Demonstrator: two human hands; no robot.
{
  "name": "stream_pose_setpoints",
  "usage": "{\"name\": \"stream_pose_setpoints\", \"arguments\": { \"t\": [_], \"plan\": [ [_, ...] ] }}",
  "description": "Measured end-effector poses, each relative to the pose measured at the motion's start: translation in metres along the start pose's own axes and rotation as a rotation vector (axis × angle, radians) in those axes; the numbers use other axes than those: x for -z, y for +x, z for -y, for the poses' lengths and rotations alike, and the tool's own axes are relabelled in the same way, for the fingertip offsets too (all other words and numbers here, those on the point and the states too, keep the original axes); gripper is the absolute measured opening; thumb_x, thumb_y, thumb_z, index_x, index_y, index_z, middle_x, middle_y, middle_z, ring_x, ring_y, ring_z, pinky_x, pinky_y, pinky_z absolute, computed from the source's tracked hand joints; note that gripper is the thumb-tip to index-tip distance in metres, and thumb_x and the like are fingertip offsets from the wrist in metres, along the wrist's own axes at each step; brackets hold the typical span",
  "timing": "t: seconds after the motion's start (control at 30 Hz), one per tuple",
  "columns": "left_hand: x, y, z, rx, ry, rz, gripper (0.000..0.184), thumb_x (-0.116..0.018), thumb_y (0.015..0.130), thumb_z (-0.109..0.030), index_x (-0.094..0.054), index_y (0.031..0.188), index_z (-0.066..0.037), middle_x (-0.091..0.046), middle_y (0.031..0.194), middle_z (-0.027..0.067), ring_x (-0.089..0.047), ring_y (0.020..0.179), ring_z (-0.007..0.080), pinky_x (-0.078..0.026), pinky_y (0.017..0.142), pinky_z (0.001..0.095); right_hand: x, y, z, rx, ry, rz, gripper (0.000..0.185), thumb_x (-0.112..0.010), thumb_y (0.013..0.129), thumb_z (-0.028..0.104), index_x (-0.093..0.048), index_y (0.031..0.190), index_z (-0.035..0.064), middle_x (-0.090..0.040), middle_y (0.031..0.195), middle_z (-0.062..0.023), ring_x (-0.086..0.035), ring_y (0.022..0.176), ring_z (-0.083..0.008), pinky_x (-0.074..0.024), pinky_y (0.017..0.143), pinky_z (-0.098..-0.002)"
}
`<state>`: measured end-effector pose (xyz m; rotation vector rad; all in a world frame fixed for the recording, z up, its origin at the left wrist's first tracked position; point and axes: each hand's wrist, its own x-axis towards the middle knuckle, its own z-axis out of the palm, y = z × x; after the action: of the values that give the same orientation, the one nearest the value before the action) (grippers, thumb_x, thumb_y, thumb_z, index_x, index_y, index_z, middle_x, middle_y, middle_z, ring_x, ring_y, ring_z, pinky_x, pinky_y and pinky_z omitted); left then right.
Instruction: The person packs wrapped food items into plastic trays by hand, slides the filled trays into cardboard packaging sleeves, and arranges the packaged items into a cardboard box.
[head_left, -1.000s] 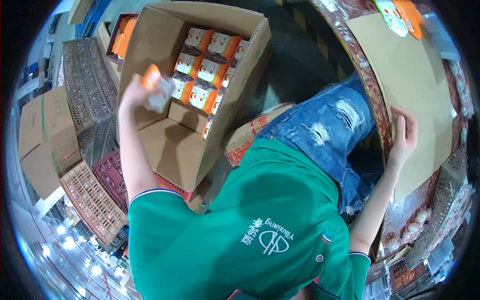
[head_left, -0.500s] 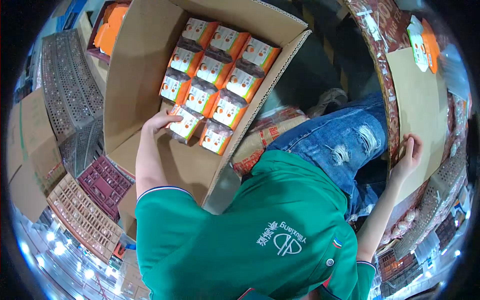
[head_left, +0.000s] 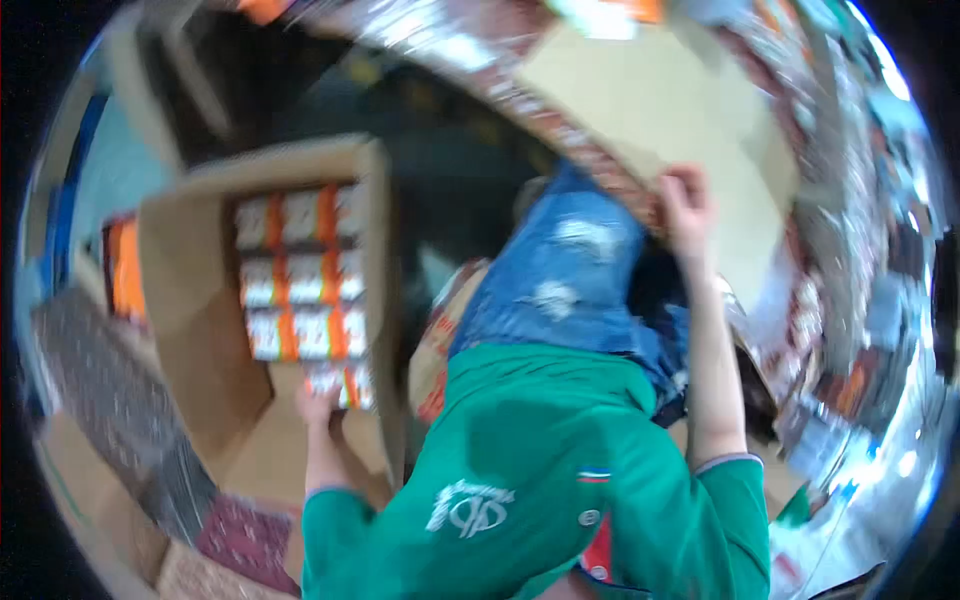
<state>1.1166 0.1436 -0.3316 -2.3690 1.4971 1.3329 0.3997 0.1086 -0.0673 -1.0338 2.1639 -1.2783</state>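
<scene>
The green shirt (head_left: 560,430) filled the near part of the view, with ripped blue jeans (head_left: 550,275) just past its hem. To the left, the left hand (head_left: 318,405) reached down into an open cardboard carton (head_left: 190,270). Its fingertips met the near edge of a white-and-orange pack (head_left: 324,380), which lay just beyond them at the near end of the packed block; blur hid whether the fingers grasped it or merely rested against it. Another pack (head_left: 357,386) sat close on its right, and three rows of similar packs (head_left: 312,332) stretched farther into the carton, well past the fingertips.

On the other side, the right hand (head_left: 690,210) lay at the edge of a flat cardboard sheet (head_left: 690,100), fingers bent; whether they gripped that edge could not be told. Farther off, green-and-white packaging (head_left: 598,18) lay at the sheet's far end, and orange pieces (head_left: 127,270) showed beyond the carton.
</scene>
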Motion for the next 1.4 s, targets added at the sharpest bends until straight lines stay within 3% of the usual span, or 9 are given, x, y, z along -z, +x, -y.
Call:
{"name": "stream_pose_setpoints", "arguments": {
  "t": [0.1,0.23,0.33,0.43,0.53,0.7,0.83,0.93,1.4],
  "plan": [
    [-0.009,-0.004,-0.001,0.054,0.289,-0.398,0.074,-0.088,0.061,-0.026,-0.056,0.123,-0.003,-0.067,0.107,0.0131,-0.064,0.102,0.0287,-0.051,0.089,0.04,0.01,0.001,0.009,0.346,-0.275,-0.021,0.007,-0.062,0.086,0.006,-0.061,0.092,0.0036,-0.059,0.089,-0.0108,-0.059,0.083,-0.0231,-0.0488,0.075,-0.0315],
    [0.012,0.049,0.009,-0.051,0.021,0.109,0.069,-0.078,0.071,-0.023,-0.051,0.13,-0.001,-0.065,0.113,0.014,-0.063,0.107,0.0287,-0.05,0.091,0.0402,0.037,0.001,0.009,0.423,-0.299,0.018,0.007,-0.062,0.081,0.003,-0.06,0.088,0.0049,-0.061,0.098,-0.0103,-0.057,0.094,-0.0305,-0.0476,0.081,-0.0382],
    [0.047,0.03,-0.097,-0.033,0.115,-0.151,0.042,-0.07,0.08,-0.017,-0.061,0.116,0.003,-0.069,0.106,0.0128,-0.064,0.098,0.0217,-0.05,0.088,0.034,0.062,-0.003,-0.01,0.447,-0.333,-0.061,0.008,-0.062,0.08,0.002,-0.06,0.088,0.0052,-0.062,0.101,-0.0105,-0.056,0.095,-0.0315,-0.0469,0.083,-0.039],
    [0.073,0.02,-0.213,-0.606,-0.128,-0.691,0.018,-0.061,0.091,-0.009,-0.065,0.104,0.003,-0.069,0.099,0.0079,-0.062,0.092,0.0191,-0.049,0.087,0.0302,0.09,-0.012,-0.029,0.348,-0.301,-0.128,0.012,-0.062,0.079,0.001,-0.06,0.09,0.0048,-0.061,0.107,-0.0116,-0.055,0.099,-0.0327,-0.046,0.087,-0.0401],
    [0.088,-0.023,-0.377,-0.833,-0.288,-0.667,0.016,-0.057,0.096,-0.006,-0.063,0.107,0.003,-0.066,0.108,0.0084,-0.061,0.099,0.017,-0.047,0.093,0.0286,0.111,-0.022,-0.046,0.27,-0.181,-0.188,0.012,-0.061,0.081,-0.001,-0.061,0.093,0.0036,-0.061,0.105,-0.0115,-0.058,0.096,-0.0263,-0.0485,0.083,-0.0347],
    [0.022,-0.125,-0.608,-1.355,-0.104,-0.382,0.012,-0.056,0.094,0.002,-0.063,0.104,0.001,-0.063,0.1,0.0086,-0.059,0.093,0.016,-0.047,0.087,0.0274,0.12,-0.032,-0.054,-0.024,0.233,-0.246,0.006,-0.06,0.09,0.002,-0.062,0.095,0.0013,-0.062,0.09,-0.005,-0.061,0.082,-0.0115,-0.0489,0.074,-0.024],
    [-0.074,-0.171,-0.704,-1.851,0.204,-0.1,0.02,-0.062,0.081,0.007,-0.066,0.098,-0.003,-0.065,0.096,0.0118,-0.062,0.094,0.0293,-0.049,0.084,0.036,0.121,-0.032,-0.058,-0.084,0.479,-0.314,0.006,-0.058,0.093,0.004,-0.062,0.096,0.0008,-0.063,0.083,-0.004,-0.063,0.078,-0.0098,-0.0497,0.071,-0.0232],
    [-0.143,-0.198,-0.748,-2.02,0.288,0.169,0.017,-0.063,0.081,0.0,-0.067,0.096,-0.007,-0.065,0.092,0.0073,-0.061,0.093,0.0265,-0.048,0.082,0.0372,0.121,-0.035,-0.059,-0.117,0.544,-0.333,0.007,-0.056,0.094,0.005,-0.061,0.097,0.0011,-0.064,0.081,-0.0042,-0.064,0.076,-0.0096,-0.0508,0.067,-0.024],
    [-0.268,-0.208,-0.797,-1.884,0.334,0.513,0.028,-0.064,0.083,-0.012,-0.063,0.11,-0.009,-0.058,0.117,0.0077,-0.053,0.113,0.0288,-0.042,0.099,0.042,0.124,-0.032,-0.05,-0.195,0.451,-0.218,0.008,-0.06,0.092,0.002,-0.063,0.099,-0.0003,-0.06,0.087,-0.0057,-0.066,0.078,-0.0127,-0.0525,0.069,-0.0256]
  ]
}}
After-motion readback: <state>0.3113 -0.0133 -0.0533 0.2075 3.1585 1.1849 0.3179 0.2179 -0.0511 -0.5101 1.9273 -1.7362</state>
